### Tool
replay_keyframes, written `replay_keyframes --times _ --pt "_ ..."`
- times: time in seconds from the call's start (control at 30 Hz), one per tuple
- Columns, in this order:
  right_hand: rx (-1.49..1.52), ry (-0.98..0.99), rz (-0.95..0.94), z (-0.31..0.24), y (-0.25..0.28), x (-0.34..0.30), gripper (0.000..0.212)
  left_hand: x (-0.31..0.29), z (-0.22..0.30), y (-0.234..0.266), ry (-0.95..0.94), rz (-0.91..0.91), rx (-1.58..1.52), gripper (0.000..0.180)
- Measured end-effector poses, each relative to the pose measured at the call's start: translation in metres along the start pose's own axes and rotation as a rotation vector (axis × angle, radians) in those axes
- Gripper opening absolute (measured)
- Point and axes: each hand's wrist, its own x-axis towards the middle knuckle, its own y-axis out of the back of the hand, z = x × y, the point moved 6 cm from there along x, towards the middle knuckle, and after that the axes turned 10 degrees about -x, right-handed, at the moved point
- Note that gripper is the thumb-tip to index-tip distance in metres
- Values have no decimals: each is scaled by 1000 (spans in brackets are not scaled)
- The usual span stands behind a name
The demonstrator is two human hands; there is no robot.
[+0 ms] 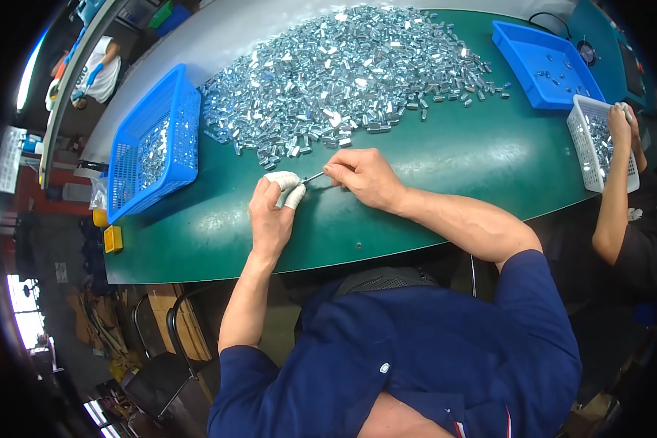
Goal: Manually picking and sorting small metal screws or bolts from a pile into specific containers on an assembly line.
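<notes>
My left hand (270, 220) has white coverings on its fingertips and pinches a small metal piece, mostly hidden by the fingers. My right hand (371, 177) is bare and closed on a thin dark metal rod (314, 177). The rod's tip meets the piece at my left fingertips; whether it goes inside cannot be made out. Both hands are above the green tabletop (328, 226), just on the near side of a wide heap of small shiny metal pieces (343, 80).
At left stands a blue plastic basket (185, 150) with metal pieces inside, near a small yellow box (113, 239). A blue tray (513, 64) holds a few pieces at far right. Beside it, a co-worker's hands (622, 120) are over a white basket (582, 150) of pieces.
</notes>
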Motion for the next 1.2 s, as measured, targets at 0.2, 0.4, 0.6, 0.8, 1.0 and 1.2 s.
replay_keyframes --times 0.2,0.4,0.6,0.8,1.0,1.2 --pt "-110 56 -44 5 -4 1 30 10 15 -13 -101 -72 -1 21" --pt "47 108 -9 0 -6 1 30 5 4 -14 137 -94 -96 25" --pt "-146 202 74 -6 1 -1 26 6 10 -21 122 -141 -113 13" --pt "-58 154 41 -8 6 -5 25 3 12 -23 67 -126 -88 11" --pt "-102 112 70 -6 -4 -1 35 5 24 -17 -54 -71 33 12" --pt "7 -74 -16 7 0 -1 48 12 24 -14 -101 -121 90 13"
